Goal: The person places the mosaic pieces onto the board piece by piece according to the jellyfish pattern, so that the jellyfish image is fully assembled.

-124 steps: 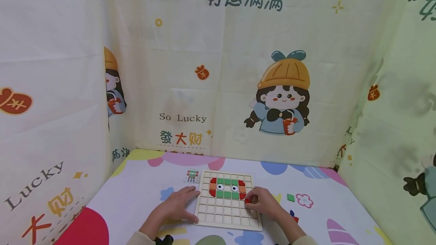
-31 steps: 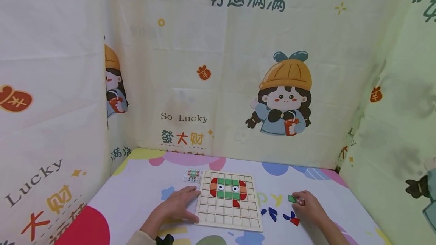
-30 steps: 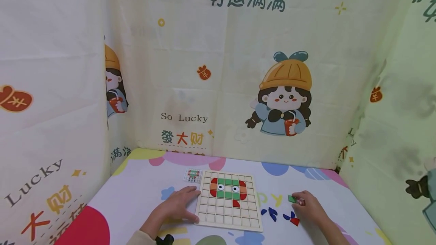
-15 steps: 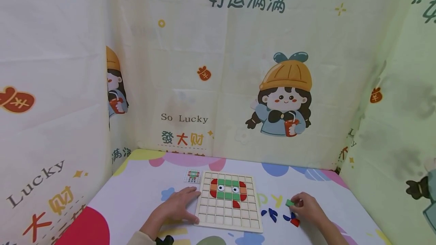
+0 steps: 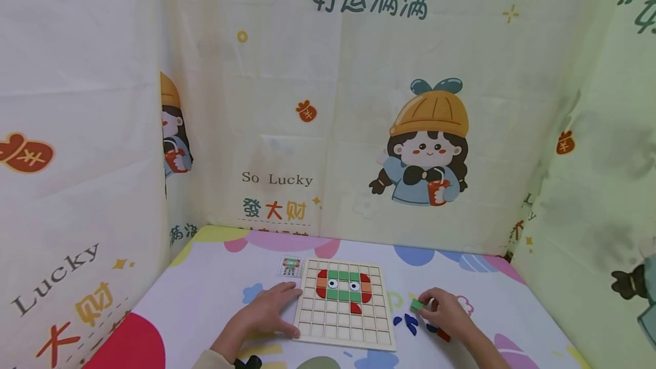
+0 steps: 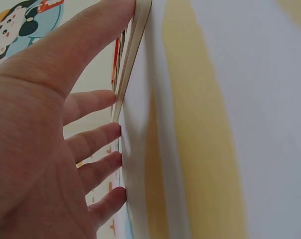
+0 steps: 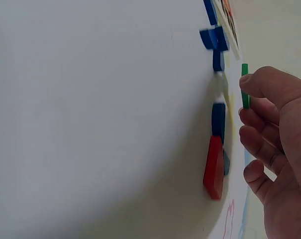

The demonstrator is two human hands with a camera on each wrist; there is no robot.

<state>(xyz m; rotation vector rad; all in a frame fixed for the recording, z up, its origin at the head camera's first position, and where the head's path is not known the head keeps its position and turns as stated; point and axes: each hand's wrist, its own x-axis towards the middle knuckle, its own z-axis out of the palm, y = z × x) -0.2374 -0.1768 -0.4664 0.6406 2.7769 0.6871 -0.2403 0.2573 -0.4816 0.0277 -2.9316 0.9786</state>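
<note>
My right hand [image 5: 446, 313] pinches a small green square tile [image 5: 417, 304] between thumb and fingers, above the table right of the board. In the right wrist view the green tile [image 7: 245, 87] shows edge-on under the thumb, clear of the table. My left hand [image 5: 263, 313] rests at the left edge of a wooden grid board [image 5: 333, 333], thumb at the near corner and fingers spread along the side. Red, orange and green tiles with two eye tiles [image 5: 332, 284] form a head on the board. One red quarter-round tile [image 5: 355, 307] sits below it.
Several blue pieces [image 5: 411, 323] lie between the board and my right hand. A red block [image 7: 214, 168] lies beside blue ones under that hand. A small pattern card [image 5: 290, 266] lies at the board's far left corner. Printed cloth walls [image 5: 328, 147] surround the table.
The red quarter-round tile went onto the board. My right hand then reached right, took up the green tile and has carried it left toward the board. The left hand stays in place.
</note>
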